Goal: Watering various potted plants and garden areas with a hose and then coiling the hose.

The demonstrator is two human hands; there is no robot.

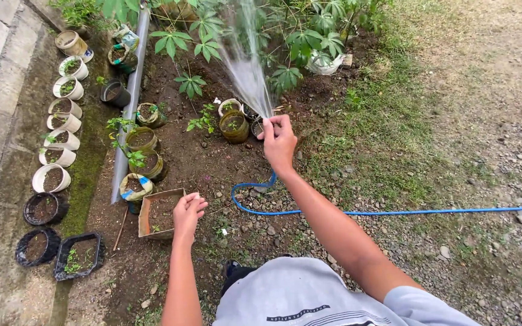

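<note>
Right hand grips the blue hose, spraying water.

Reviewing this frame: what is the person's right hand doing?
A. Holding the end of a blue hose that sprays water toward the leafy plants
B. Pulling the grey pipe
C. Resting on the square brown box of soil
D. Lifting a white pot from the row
A: the right hand grips the end of the blue hose, and a water spray fans up from it over the leafy plants.
</note>
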